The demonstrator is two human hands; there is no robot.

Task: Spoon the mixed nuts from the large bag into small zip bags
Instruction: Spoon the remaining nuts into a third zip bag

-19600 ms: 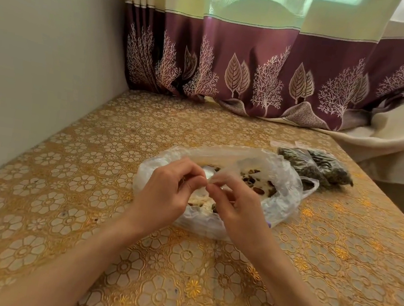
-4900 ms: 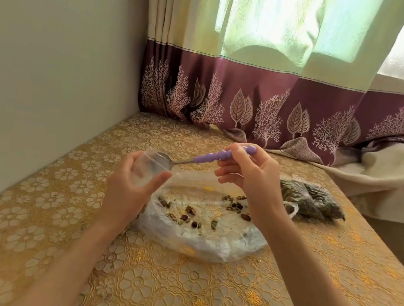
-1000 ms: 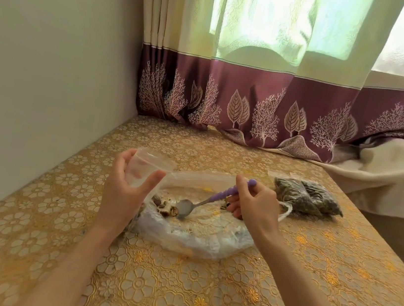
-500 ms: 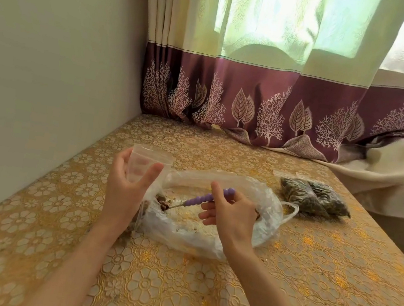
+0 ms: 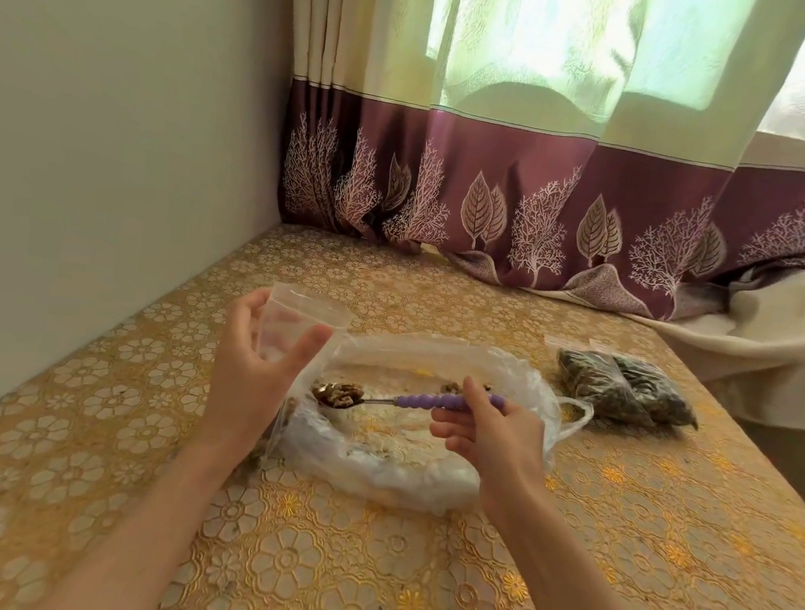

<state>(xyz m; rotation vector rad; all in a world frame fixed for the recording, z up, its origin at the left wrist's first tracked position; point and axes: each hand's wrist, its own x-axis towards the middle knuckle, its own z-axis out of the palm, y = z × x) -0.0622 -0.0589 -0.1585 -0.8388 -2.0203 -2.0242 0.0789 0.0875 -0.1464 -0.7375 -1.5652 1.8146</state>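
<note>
Gold tablecloth (image 5: 612,567); left hand (image 5: 251,371) grips zip bag (image 5: 294,325), right hand (image 5: 490,436) pinches spoon (image 5: 407,401).

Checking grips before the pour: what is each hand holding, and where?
Left hand grips the small zip bag around its upper body, mouth open. Right hand pinches the spoon by its purple handle.

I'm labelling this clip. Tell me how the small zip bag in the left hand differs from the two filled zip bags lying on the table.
The small zip bag is held upright in the left hand with its mouth open; the filled zip bags lie flat on the table, untouched. The held bag looks clear at the top, with a few nuts at its bottom; the lying ones are packed dark. All are small, clear plastic.
</note>
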